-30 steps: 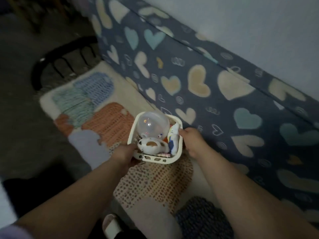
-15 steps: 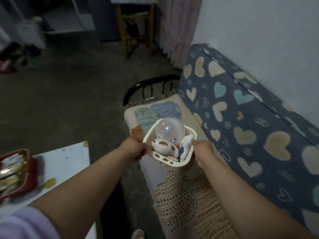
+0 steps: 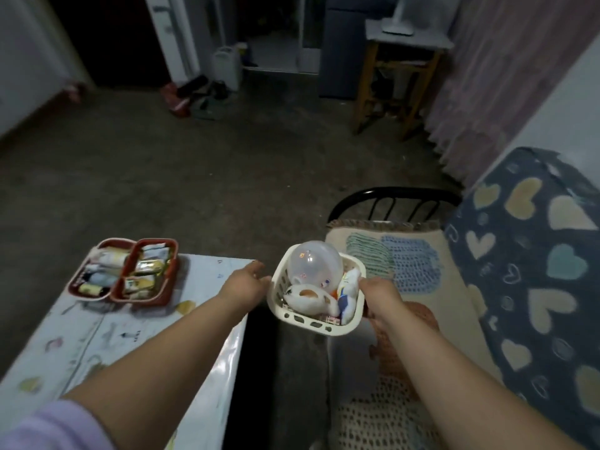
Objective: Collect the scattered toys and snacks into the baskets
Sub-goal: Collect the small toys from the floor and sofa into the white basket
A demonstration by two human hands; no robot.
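A small white basket [image 3: 311,328] hangs in the air between the table and the sofa, held at both sides. My left hand [image 3: 245,284] grips its left rim and my right hand [image 3: 378,295] grips its right rim. Inside lie a clear plastic ball [image 3: 313,263], a white and orange plush toy [image 3: 308,298] and a white and blue snack packet [image 3: 347,292]. On the white table [image 3: 97,339] to the left stands a red basket [image 3: 125,276] with two compartments, filled with several snack packets.
A sofa with a patterned blanket [image 3: 399,264] and a blue heart-print cushion [image 3: 535,271] is on the right, ending in a black metal rail [image 3: 394,198]. A dark gap separates table and sofa. A wooden stool [image 3: 397,79] and shoes [image 3: 194,95] stand across the grey floor.
My view has swung left and up, away from the sofa back. Both hands carried the white basket off the sofa seat toward the table; the red basket came fully into view.
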